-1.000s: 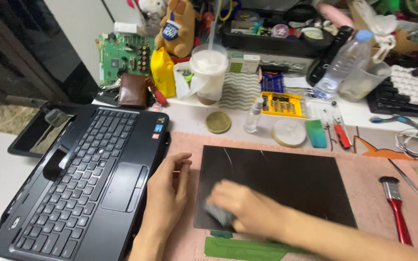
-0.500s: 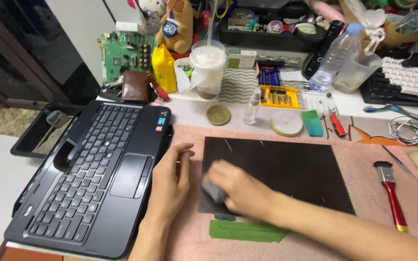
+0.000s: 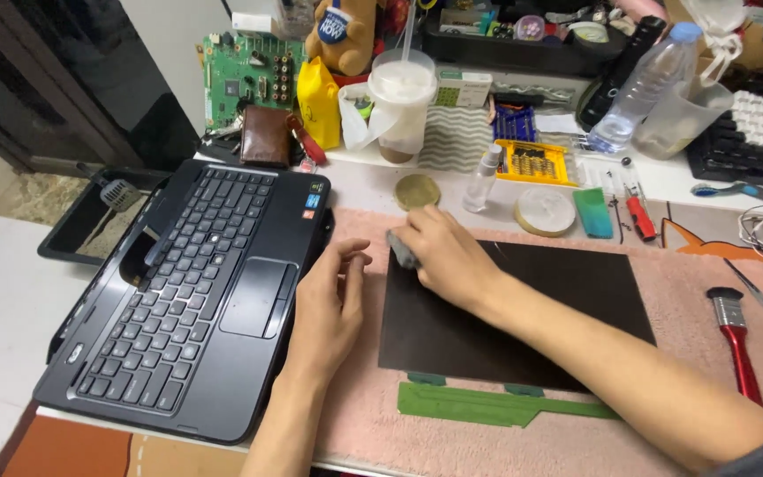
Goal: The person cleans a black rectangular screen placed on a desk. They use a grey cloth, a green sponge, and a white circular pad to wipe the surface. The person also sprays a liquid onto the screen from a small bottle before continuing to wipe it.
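Head view, right hand: the right hand lay curled over the top-left corner of a black panel, its fingers pinching a small grey pad against the panel's edge.
Head view, left hand: the left hand rested palm-down on the pink mat, fingers together and loosely bent — holding nothing, set between the laptop and the panel.
Black panel: flat on the mat, its left edge just beside the left hand, the right forearm crossing its lower half.
Laptop base: a black laptop base with keyboard and touchpad sat at the left, touching the mat's edge.
Green strip: a flat green plastic strip lay just below the panel's near edge.
Red-handled brush: a brush sat on the mat at the right, well apart from both hands.
Back of desk: a lidded drink cup, a clear water bottle, a yellow case of screwdriver bits and a green circuit board — all beyond the mat.
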